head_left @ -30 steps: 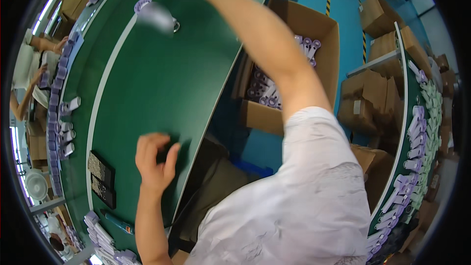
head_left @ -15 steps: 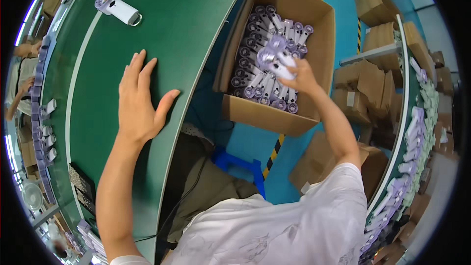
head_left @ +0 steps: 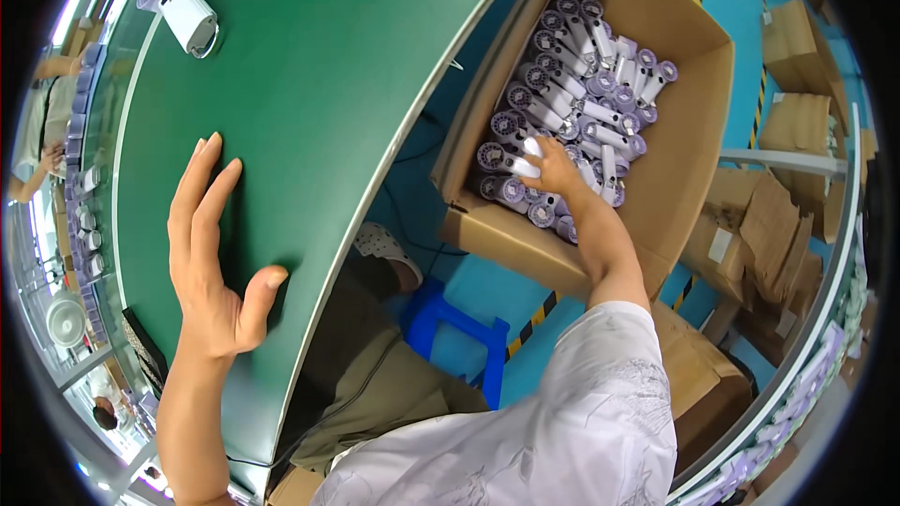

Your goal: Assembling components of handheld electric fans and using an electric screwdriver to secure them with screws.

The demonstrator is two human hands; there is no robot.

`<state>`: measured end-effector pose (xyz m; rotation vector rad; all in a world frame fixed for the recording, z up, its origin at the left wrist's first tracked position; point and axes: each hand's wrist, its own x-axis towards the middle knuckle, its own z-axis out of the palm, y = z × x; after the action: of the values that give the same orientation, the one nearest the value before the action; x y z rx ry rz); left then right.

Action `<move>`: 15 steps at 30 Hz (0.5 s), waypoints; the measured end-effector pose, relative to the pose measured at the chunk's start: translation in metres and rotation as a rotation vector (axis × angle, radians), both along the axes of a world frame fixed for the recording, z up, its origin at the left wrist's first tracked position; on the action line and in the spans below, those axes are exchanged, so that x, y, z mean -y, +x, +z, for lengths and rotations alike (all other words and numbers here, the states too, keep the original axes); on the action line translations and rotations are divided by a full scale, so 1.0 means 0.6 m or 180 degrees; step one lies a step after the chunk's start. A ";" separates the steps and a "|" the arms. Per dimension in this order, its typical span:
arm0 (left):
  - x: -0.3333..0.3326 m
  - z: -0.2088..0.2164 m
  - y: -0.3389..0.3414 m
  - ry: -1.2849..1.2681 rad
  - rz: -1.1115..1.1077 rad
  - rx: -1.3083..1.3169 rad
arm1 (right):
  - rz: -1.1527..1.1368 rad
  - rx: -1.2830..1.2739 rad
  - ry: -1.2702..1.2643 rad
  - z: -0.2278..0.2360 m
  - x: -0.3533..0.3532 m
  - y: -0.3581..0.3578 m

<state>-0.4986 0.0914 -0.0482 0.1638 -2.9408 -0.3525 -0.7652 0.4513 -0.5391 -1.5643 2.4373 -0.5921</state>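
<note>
My right hand point(head_left: 560, 171) reaches into an open cardboard carton point(head_left: 689, 145) on my right. Its fingers close on the white handle of a small handheld fan point(head_left: 491, 157) with a round purple head, beside the carton's left wall. Many similar purple-and-white fans point(head_left: 600, 111) lie in the carton, rows along the left side and a looser heap in the middle. My left hand point(head_left: 211, 267) is over the green table, fingers stretched and thumb apart, holding nothing. Farther off on the table lies another handheld fan point(head_left: 187, 14) with a wrist loop at its handle end.
The green table's edge point(head_left: 401, 126) runs between my two arms. A blue stool point(head_left: 459, 323) stands below the carton. More cardboard boxes point(head_left: 741, 225) and a rack edge point(head_left: 797, 356) with rows of fans are at right. A person point(head_left: 42, 136) is at far left.
My right hand has lowered the fan from above the heap to the carton's left side. The view has shifted, so the carton appears farther right and up. My left hand stays open over the table.
</note>
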 end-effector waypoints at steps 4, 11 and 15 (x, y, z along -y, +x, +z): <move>0.003 -0.001 -0.005 -0.0013 0.0021 0.0106 | -0.0179 0.0172 0.0262 -0.030 0.011 0.005; 0.006 0.009 0.006 -0.0011 0.0062 0.0076 | -0.0354 0.0399 0.0653 -0.053 0.031 -0.011; -0.002 0.012 -0.007 -0.0127 -0.0028 0.0164 | -0.0654 0.0473 0.0658 -0.078 0.013 -0.017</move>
<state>-0.5030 0.0927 -0.0409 0.1570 -2.9977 -0.2948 -0.7751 0.4437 -0.5859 -1.1592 2.4718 -0.4530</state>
